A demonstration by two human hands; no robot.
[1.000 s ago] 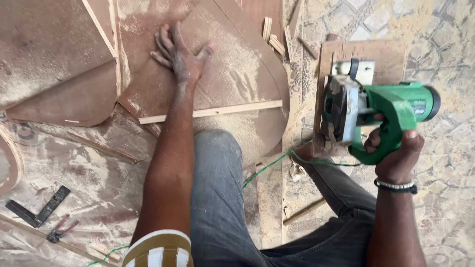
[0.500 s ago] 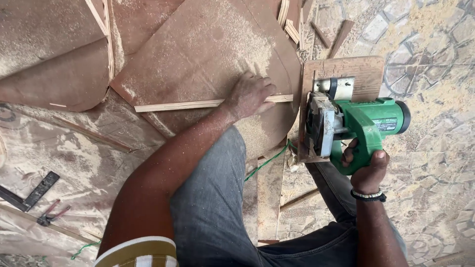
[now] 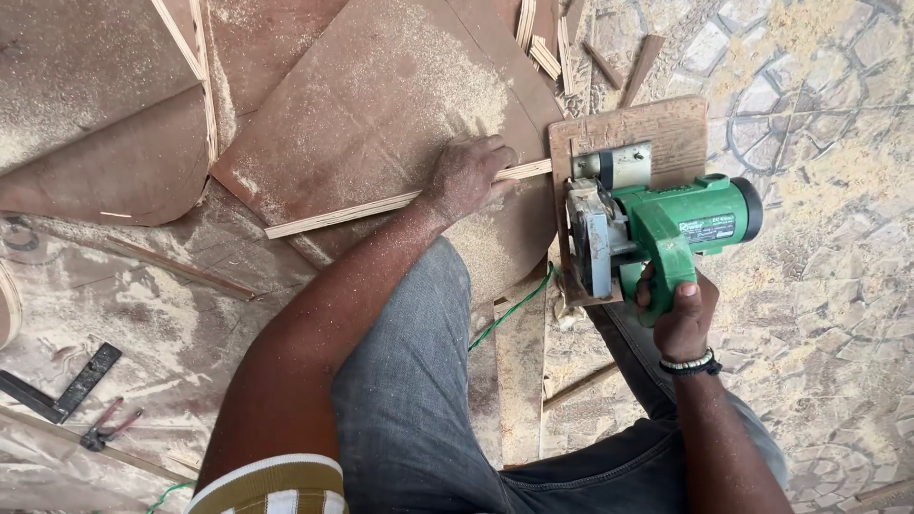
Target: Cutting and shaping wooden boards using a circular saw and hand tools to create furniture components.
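The right hand is wrapped tight round the handle of the green circular saw, which sits on its plywood base at the edge of the brown board; the left hand presses down, fingers curled over the thin wooden strip lying across that dusty board. This looks like lining up a cut; pushing on would call for a steady strip and fingers well clear of the blade.

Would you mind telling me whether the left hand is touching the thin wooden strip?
Touching. The head view shows the left hand pressed down on the thin wooden strip, its fingers lying over it beside the green circular saw.
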